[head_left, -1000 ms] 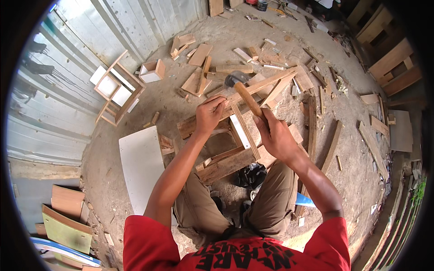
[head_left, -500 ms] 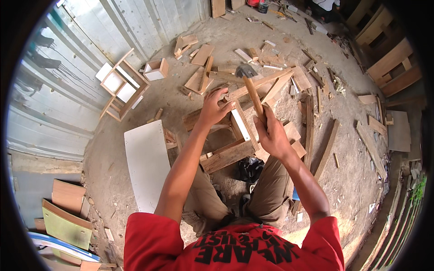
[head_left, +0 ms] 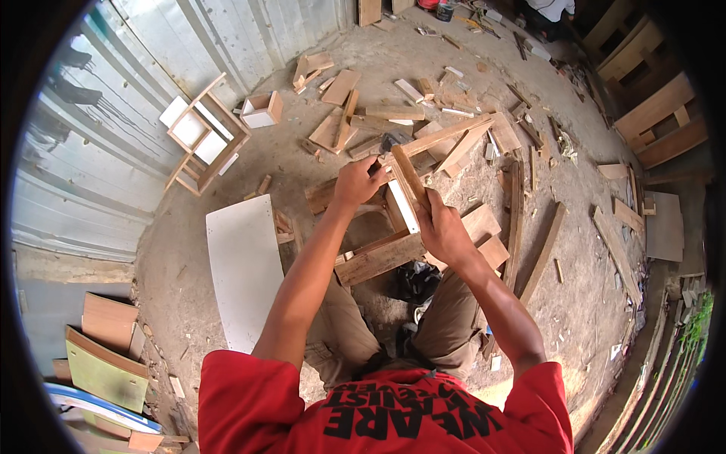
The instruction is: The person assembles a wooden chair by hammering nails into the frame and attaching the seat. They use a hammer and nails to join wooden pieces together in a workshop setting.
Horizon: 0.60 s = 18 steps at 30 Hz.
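My right hand (head_left: 446,229) is wrapped round the wooden handle of a hammer (head_left: 409,175). The dark hammer head is down by the far corner of a wooden frame (head_left: 380,259), close to the fingertips of my left hand (head_left: 358,180). My left hand is closed at that corner, its thumb and fingers drawn together; whatever they pinch is too small to make out. The frame rests in front of my knees, built of rough brown boards with a white-faced strip (head_left: 404,206) along its inner side.
A white panel (head_left: 243,265) lies left of my legs. Beyond it stand a small open wooden box (head_left: 262,110) and a slatted wooden frame (head_left: 203,140) by the metal wall. Loose boards (head_left: 454,144) and long planks (head_left: 543,253) litter the ground ahead and right. Another person (head_left: 550,10) is far off.
The hammer has come down and left, its head now at the frame's far corner. My left hand's fingers, spread before, have closed together there.
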Each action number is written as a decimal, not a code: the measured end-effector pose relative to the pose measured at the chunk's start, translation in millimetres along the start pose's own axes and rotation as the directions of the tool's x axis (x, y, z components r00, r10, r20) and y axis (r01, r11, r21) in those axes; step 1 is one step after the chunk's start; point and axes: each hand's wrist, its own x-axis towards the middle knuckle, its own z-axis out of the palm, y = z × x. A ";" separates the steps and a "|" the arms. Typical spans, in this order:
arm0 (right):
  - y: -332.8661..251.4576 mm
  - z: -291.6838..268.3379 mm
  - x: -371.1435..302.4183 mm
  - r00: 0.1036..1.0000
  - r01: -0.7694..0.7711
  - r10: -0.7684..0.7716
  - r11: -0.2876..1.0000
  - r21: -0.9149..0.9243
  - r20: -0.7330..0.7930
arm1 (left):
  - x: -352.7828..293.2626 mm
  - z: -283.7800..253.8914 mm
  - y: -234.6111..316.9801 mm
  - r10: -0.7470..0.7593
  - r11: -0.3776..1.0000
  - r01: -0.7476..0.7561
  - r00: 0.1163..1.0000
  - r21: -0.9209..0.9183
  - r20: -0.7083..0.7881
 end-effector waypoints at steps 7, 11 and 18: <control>-51.5 -11.3 4.2 0.973 0.023 0.007 0.992 0.128 -0.229 | -2.9 -3.4 5.8 -0.057 0.998 0.058 0.997 -0.023 0.044; 2.1 1.8 3.8 0.997 -0.044 0.050 0.995 -0.094 0.057 | -4.0 1.7 -5.4 0.011 0.999 -0.011 1.000 -0.040 0.002; -28.6 -5.1 10.6 0.988 -0.122 0.124 0.992 0.029 -0.088 | -3.0 1.1 -2.4 -0.036 0.999 0.035 0.999 0.030 0.022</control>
